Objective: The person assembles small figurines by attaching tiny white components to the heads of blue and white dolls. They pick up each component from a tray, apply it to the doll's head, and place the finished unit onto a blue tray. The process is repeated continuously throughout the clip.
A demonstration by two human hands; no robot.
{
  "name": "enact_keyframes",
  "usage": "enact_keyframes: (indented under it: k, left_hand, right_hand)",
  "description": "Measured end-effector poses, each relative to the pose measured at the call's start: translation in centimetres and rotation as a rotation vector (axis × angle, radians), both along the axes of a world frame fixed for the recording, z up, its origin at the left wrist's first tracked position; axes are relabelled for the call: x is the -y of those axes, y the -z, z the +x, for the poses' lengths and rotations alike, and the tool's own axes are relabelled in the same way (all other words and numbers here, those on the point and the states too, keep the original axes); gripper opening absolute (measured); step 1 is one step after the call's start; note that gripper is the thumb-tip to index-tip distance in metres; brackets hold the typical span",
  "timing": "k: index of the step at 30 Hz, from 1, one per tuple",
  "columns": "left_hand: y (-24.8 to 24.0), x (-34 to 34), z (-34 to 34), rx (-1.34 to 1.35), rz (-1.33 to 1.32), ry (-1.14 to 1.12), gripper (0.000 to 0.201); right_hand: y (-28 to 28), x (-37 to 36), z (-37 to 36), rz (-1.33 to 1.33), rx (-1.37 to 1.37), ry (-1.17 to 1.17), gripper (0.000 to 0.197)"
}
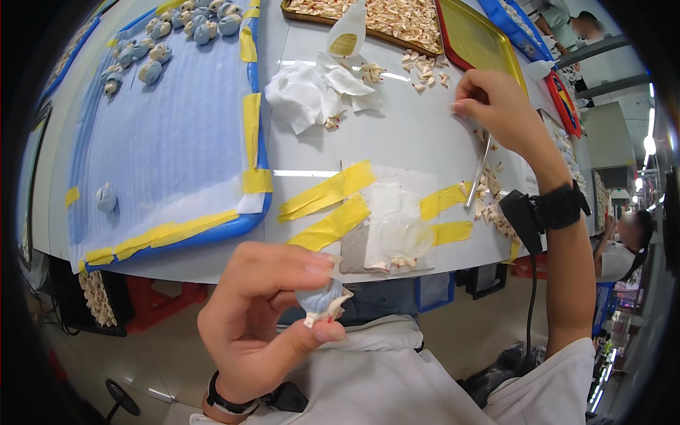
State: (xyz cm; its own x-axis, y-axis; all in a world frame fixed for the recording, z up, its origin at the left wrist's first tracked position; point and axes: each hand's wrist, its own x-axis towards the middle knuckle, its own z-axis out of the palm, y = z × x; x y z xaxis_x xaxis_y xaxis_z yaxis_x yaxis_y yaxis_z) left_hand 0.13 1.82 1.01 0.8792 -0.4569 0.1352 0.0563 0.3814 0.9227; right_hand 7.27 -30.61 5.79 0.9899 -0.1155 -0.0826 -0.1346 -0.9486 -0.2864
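Observation:
Near the table's front edge, my left hand (262,312) pinches a small blue and cream figurine (324,297) between thumb and fingers. A pointed cream piece with a red spot sticks out on its right side. My right hand (499,110) is raised over the right part of the table, thumb and fingers closed together; whether a small piece is between them I cannot make out. Below it lies a thin metal tool (479,170) among scattered small cream pieces (496,205). A clear round dish (405,235) sits on a white pad held by yellow tape (329,188).
At left, a blue tray (163,142) holds several similar figurines (202,25) and a lone one (106,197). Crumpled white tissue (304,95) and a white squeeze bottle (347,32) lie behind. A brown tray (432,49) of cream pieces adjoins a yellow tray (482,35).

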Motion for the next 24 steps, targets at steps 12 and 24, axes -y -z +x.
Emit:
enact_keyframes:
  k: [12, 24]
  left_hand:
    - [-0.4, 0.5, 0.2, 0.012, -0.015, 0.017, 0.036]
    - [0.0, 0.2, 0.5, -0.009, -0.021, 0.008, 0.037]
  right_hand:
    - [-0.7, 2.2, -2.1, -0.139, -0.052, -0.067, 0.017]
    - [-4.0, -0.2, -5.8, 0.444, 0.248, -0.017, 0.01]
